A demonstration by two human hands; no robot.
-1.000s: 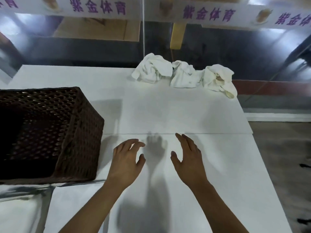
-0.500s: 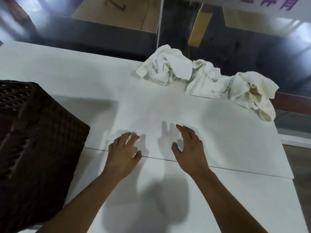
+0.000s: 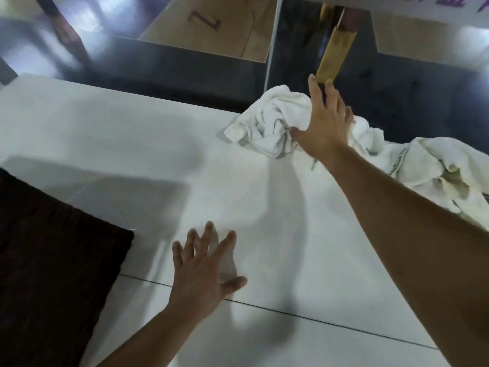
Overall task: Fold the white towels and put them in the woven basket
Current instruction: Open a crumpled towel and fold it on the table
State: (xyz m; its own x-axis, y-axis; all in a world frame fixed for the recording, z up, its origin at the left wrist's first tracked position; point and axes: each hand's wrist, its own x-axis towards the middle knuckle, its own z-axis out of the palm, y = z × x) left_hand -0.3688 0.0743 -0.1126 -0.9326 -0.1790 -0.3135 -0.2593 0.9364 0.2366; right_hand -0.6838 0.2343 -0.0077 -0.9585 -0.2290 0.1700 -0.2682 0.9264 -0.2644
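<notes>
Three crumpled white towels lie along the far edge of the white table point(image 3: 132, 133). My right hand point(image 3: 324, 123) reaches out over the leftmost towel point(image 3: 267, 125), fingers straight and spread, thumb touching the cloth. It partly hides the middle towel point(image 3: 369, 136). The third towel point(image 3: 439, 168) lies at the right edge. My left hand point(image 3: 203, 271) hovers flat and spread over the near table, holding nothing. The dark woven basket point(image 3: 53, 260) stands at the left, blurred.
Beyond the table's far edge are dark reflective panels and a yellow post point(image 3: 332, 59). A seam point(image 3: 317, 317) crosses the tabletop near me. The basket's corner is close to my left hand.
My right hand has stretched from the near table out to the leftmost towel. My left hand stayed near the seam with fingers spread. The view has moved forward and tilted down.
</notes>
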